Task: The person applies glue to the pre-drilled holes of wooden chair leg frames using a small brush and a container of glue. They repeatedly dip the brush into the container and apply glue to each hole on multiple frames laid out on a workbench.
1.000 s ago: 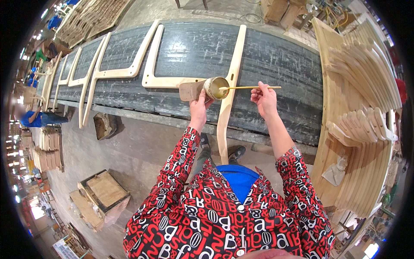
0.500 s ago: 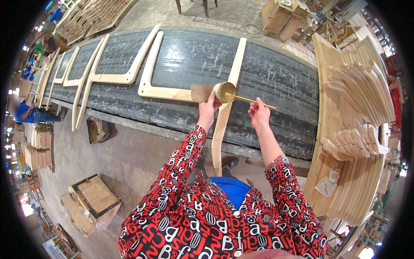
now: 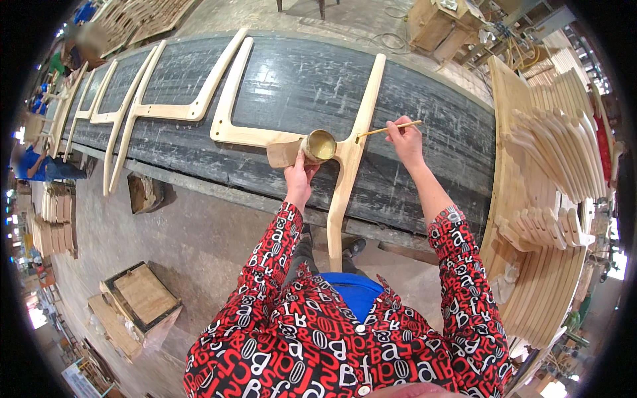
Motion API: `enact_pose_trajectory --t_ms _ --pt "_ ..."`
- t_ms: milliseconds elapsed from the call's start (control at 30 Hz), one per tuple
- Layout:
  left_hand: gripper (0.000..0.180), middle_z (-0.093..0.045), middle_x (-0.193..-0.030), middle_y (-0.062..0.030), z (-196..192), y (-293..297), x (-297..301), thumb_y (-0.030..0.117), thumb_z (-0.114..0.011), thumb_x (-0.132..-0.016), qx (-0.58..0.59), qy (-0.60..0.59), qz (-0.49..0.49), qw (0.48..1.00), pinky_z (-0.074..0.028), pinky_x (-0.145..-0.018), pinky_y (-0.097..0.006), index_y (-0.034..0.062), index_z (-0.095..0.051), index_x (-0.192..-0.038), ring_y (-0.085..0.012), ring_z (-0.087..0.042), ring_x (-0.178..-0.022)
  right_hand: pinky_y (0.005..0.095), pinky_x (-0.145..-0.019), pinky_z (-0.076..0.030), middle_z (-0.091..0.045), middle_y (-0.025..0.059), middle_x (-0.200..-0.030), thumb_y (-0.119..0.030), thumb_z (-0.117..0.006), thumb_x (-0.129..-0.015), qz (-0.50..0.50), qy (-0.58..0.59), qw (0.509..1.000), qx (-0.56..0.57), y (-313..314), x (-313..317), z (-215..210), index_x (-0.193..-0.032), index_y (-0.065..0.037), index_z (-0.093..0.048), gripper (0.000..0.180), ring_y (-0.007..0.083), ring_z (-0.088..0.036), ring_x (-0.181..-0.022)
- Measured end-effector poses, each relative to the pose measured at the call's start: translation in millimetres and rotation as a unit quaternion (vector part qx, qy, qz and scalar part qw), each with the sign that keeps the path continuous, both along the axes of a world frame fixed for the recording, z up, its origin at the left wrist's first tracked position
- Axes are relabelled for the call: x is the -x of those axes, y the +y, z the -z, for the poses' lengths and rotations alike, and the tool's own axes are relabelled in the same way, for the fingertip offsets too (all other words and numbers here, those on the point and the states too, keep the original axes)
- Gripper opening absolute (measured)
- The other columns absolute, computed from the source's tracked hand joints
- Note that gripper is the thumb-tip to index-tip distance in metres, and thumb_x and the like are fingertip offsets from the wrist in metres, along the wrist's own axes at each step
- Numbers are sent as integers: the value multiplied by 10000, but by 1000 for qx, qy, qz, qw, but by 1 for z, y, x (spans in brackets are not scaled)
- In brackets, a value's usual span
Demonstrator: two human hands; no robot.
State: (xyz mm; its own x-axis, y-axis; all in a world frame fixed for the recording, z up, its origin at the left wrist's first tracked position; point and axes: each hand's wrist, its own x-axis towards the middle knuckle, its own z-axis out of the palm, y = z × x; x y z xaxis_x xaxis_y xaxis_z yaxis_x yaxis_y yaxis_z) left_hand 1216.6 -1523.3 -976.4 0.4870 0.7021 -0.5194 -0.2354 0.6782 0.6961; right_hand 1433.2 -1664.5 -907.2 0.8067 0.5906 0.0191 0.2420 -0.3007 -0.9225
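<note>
My left hand (image 3: 298,182) is closed round a round pot (image 3: 320,146) of pale yellowish paste, tilted so that its mouth shows. A flat piece of wood (image 3: 281,154) sticks out to the pot's left; how it joins the pot is hidden. In my right hand (image 3: 406,142) a thin wooden stick (image 3: 378,131) is pinched. The stick's tip meets a small dark slot in a long curved wooden chair leg (image 3: 349,174), just right of the pot. A pale L-shaped wooden frame (image 3: 240,135) lies to the left, its bar running behind the pot toward this leg.
More wooden frames (image 3: 172,111) lie along the black-topped bench (image 3: 292,86) to the left. Stacked curved wooden parts (image 3: 554,149) stand on a wooden board at right. A wooden box (image 3: 142,295) sits on the floor at lower left. Other people (image 3: 41,166) are at far left.
The stick has come out of the pot, and its tip is now at the leg's slot. My right hand has risen slightly; my left hand and the pot have moved left and down.
</note>
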Motion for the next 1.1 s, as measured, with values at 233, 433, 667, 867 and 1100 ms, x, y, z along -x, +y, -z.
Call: enact_pose_trajectory --t_ms 233,433,667,867,1100 --pt "290 -615 -1019 -65 5 1 33 257 -520 -930 9 4 -21 1000 -542 -725 -322 45 -545 -1126 -172 -629 -838 319 -537 -440 -558 116 -627 -166 -589 -860 -98 -104 988 60 18 4 12 -763 -24 -477 205 208 -564 -548" --pt "288 -612 -1017 -50 4 3 54 272 -518 -932 6 11 -29 1000 -534 -674 -277 53 -550 -1116 -146 -622 -810 382 -570 -444 -544 178 -662 -154 -592 -847 -169 -117 975 82 29 17 10 -768 -17 -475 197 344 -570 -641" --pt "301 -614 -972 -55 -1 4 59 272 -512 -935 -19 24 4 1000 -539 -707 -290 23 -522 -1103 -143 -620 -792 365 -555 -440 -551 174 -648 -165 -577 -859 -148 -161 972 89 35 -1 15 -765 -10 -493 200 311 -576 -607" --pt "288 -611 -963 -55 1 10 63 265 -513 -936 -6 -1 -8 1000 -540 -695 -293 24 -527 -1092 -141 -617 -772 345 -552 -446 -540 131 -628 -210 -626 -832 -80 39 995 37 41 2 15 -753 -19 -509 237 267 -573 -578" --pt "295 -600 -986 -65 -3 20 77 256 -501 -941 -3 17 0 1000 -542 -718 -307 27 -514 -1126 -149 -610 -798 376 -597 -461 -561 141 -669 -102 -645 -765 -338 -208 913 98 46 -25 -6 -744 -33 -528 138 310 -576 -662"
